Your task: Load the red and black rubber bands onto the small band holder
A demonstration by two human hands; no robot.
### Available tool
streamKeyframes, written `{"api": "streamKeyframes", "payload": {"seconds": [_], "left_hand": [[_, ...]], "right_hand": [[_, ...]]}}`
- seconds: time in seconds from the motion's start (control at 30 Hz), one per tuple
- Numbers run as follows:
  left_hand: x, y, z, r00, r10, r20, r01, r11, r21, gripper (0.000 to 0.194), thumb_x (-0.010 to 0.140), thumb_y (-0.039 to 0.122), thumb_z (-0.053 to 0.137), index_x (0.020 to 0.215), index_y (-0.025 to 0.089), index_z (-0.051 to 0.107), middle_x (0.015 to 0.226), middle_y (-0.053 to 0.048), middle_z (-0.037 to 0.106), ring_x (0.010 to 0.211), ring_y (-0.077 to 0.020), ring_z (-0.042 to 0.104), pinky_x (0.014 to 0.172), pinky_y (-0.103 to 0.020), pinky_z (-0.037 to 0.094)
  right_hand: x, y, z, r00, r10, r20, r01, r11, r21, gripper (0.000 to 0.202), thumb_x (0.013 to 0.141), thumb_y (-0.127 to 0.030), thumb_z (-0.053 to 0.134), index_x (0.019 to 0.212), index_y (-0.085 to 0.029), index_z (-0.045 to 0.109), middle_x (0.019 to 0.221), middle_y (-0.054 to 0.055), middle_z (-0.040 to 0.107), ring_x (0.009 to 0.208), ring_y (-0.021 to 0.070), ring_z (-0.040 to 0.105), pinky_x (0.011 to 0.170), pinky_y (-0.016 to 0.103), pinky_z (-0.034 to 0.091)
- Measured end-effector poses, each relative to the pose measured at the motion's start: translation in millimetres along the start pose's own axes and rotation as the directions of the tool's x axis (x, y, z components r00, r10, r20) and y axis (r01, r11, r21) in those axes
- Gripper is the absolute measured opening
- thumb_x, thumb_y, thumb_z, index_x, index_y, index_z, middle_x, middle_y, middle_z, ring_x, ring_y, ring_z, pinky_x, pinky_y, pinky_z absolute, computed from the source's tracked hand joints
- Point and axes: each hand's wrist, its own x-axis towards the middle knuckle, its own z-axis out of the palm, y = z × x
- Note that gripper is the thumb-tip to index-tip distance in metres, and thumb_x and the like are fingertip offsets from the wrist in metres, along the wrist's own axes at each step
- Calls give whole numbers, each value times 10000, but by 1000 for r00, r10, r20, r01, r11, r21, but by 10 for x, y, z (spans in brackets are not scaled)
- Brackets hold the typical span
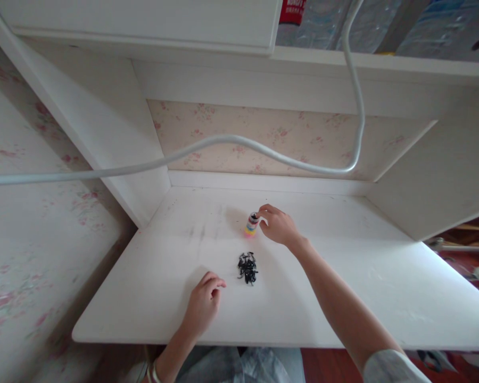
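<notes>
Surface [343,298] bare right of right grip [279,226]. Black clip pile [247,267] between grips; striped container [252,224] at right fingertips. White cable [239,142] hangs above; shelf side panels flank.

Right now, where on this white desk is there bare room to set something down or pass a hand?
The desk is bare right of the right hand, out to the side panel, and left of the left hand, toward the wall. The only crowded spot is the middle: the small striped container at the right fingers and the black pile between both hands.
</notes>
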Motion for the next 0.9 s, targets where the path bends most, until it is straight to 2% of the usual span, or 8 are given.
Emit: {"api": "streamKeyframes", "payload": {"seconds": [0.27, 0.4, 0.5, 0.63, 0.77, 0.9], "left_hand": [[-17, 19, 3, 1000, 3, -11, -3, 1000, 0, 329, 764, 44, 360, 845, 208, 634, 907, -42, 613, 840, -161, 587, 749, -289, 473], [-13, 39, -5, 1000, -1, -5, 1, 1000, 20, 324, 768, 42, 369, 846, 211, 634, 917, -37, 616, 850, -157, 593, 731, -270, 474], [10, 107, -8, 1000, 10, 16, -11, 999, 49, 295, 808, 72, 385, 901, 213, 628, 944, -36, 616, 824, -149, 594, 709, -260, 475], [66, 261, 26, 999, 35, 22, -37, 989, 145, 210, 889, 207, 422, 997, 220, 602, 1000, -44, 616, 843, -159, 598, 729, -273, 481], [142, 364, 129, 995, 83, 47, -93, 958, 272, 161, 884, 262, 486, 985, 228, 607, 1000, -44, 621, 925, -183, 595, 819, -297, 470], [220, 373, 229, 993, 97, 61, -113, 919, 376, 187, 892, 218, 471, 1011, 228, 615, 990, -51, 616, 928, -182, 594, 817, -289, 463]], "right_hand": [[-15, 31, 26, 999, 9, -43, -5, 996, 86, 312, 826, -173, 471, 1077, -247, 641, 1189, 30, 592, 958, 163, 578, 797, 275, 442], [-40, 56, 46, 993, 15, -119, 5, 987, 163, 268, 819, -171, 482, 1030, -241, 633, 1145, 16, 609, 881, 144, 589, 752, 262, 436], [-105, 84, 96, 980, 62, -187, -17, 972, 233, 250, 827, -170, 480, 1020, -231, 626, 1114, 20, 618, 818, 131, 594, 734, 259, 433], [-298, 107, 251, 959, 169, -229, -78, 930, 359, 241, 846, -194, 470, 1025, -213, 630, 1036, 37, 630, 713, 114, 578, 691, 252, 440], [-629, 78, 503, 959, 224, -173, -114, 864, 491, 194, 844, -227, 491, 960, -204, 644, 949, 36, 631, 674, 119, 561, 670, 259, 453], [-1023, -26, 756, 980, 196, -30, -142, 797, 587, 174, 845, -245, 511, 929, -214, 660, 934, 35, 625, 655, 119, 557, 661, 266, 465]]}}
